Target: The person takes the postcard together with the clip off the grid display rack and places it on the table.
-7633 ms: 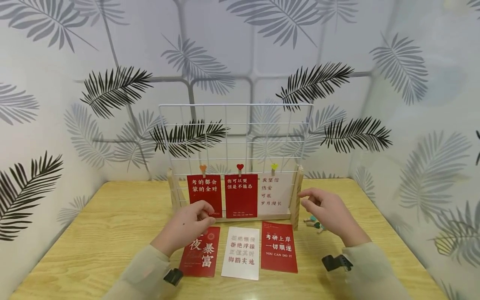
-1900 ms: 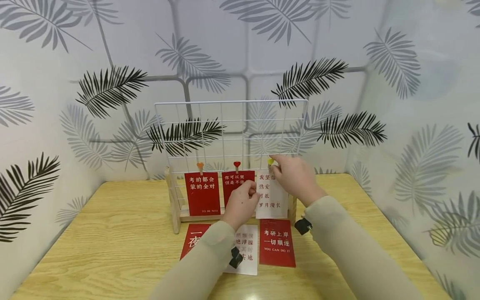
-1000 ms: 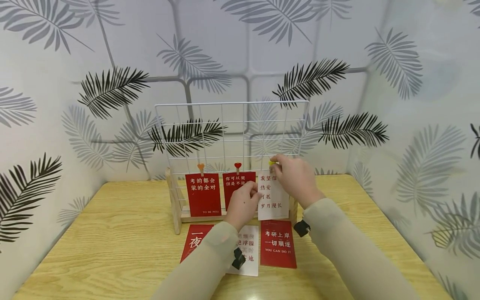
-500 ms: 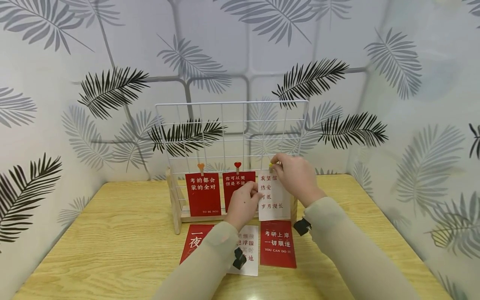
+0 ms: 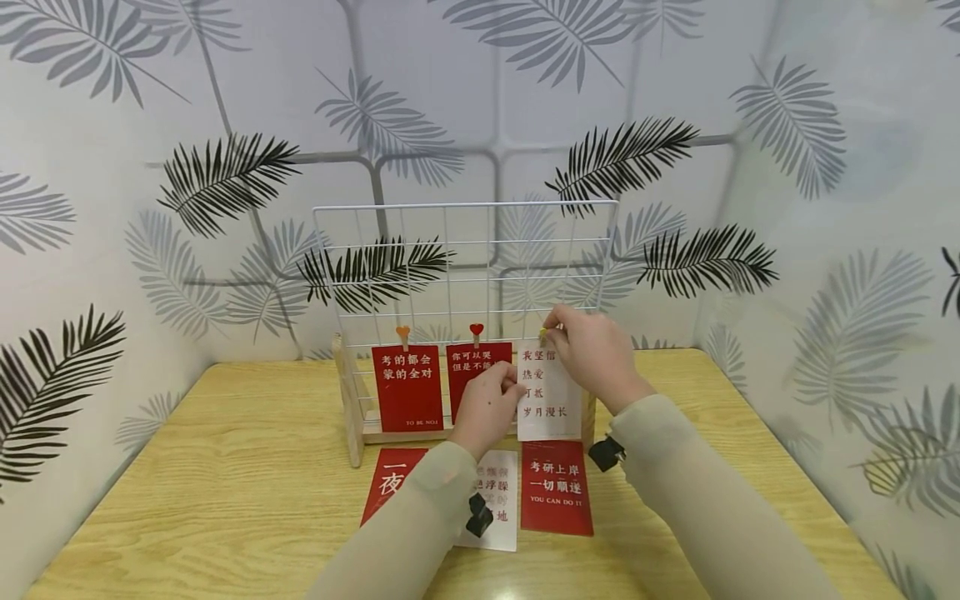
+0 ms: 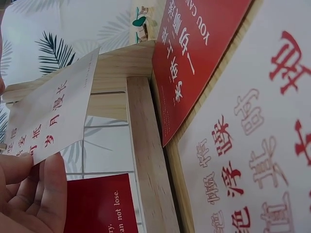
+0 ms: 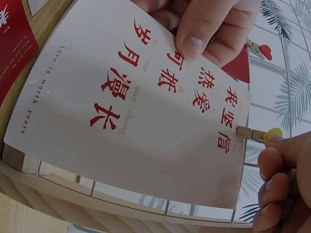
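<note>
My left hand point(image 5: 486, 408) pinches the left edge of a white card point(image 5: 547, 417) with red characters, its thumb on the card's face in the right wrist view. At the card's top edge, my right hand point(image 5: 596, 354) pinches a small wooden clothespin point(image 7: 256, 135) by its yellow heart end. The clothespin's tip overlaps the card's top edge, beside the white wire grid point(image 5: 465, 204). To the left hang two red cards: one point(image 5: 411, 404) under an orange heart clothespin point(image 5: 403, 334), the other point(image 5: 462, 379), partly behind my left hand, under a red heart clothespin point(image 5: 476, 332).
A wooden stand point(image 5: 350, 417) holds the grid upright on the wooden table point(image 5: 225, 467). In front lie a red card point(image 5: 384, 483), a white card point(image 5: 507, 500) partly under my left forearm, and another red card point(image 5: 557, 508). A green heart clothespin point(image 6: 139, 22) lies behind the stand's right end.
Both hands have come from apart over the table to the white card, left to its side edge, right to its yellow clothespin. In the last second the clothespin's heart has dropped slightly; the hands barely moved.
</note>
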Demonstrator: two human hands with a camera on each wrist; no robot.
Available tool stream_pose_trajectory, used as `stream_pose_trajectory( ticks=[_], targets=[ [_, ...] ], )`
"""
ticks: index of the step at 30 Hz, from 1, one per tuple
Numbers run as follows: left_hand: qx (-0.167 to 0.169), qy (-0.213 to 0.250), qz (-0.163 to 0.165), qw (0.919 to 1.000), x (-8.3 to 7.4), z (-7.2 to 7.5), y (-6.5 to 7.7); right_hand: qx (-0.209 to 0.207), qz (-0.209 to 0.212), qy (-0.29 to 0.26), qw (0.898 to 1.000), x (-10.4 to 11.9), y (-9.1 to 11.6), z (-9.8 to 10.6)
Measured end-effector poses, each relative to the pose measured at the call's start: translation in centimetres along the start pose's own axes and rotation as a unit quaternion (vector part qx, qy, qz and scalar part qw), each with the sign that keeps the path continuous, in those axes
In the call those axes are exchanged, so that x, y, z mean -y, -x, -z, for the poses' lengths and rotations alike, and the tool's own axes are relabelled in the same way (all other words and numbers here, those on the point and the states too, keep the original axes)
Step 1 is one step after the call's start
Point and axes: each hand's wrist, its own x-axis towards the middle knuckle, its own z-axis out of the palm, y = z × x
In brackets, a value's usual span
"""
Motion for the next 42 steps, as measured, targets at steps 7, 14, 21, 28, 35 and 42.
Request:
stream_pose_trajectory(
  ticks=[7,14,21,28,35,42],
  targets=[
    [0.005,0.001,0.006,1.0,-0.1,0.2,0.1,0.003,-0.006,-0.003,1.0,0.0,0.1,-0.1],
    [0.004,-0.001,0.004,1.0,0.0,0.3,0.0,-0.002,-0.006,-0.007,1.0,0.1,0.1,-0.1],
    [0.004,-0.006,0.002,1.0,0.0,0.5,0.0,0.005,-0.009,-0.008,1.0,0.1,0.2,0.0],
    [0.008,-0.009,0.003,0.9999,0.2,0.7,0.0,0.006,-0.014,-0.02,1.0,0.0,0.1,0.1],
    [0.011,-0.014,-0.004,0.9998,0.3,0.9,0.1,-0.001,-0.019,-0.025,1.0,-0.1,0.3,0.2],
    [0.011,-0.01,0.0,0.9999,0.1,1.0,0.4,-0.005,-0.025,-0.034,0.999,-0.1,0.5,0.5]
  ],
)
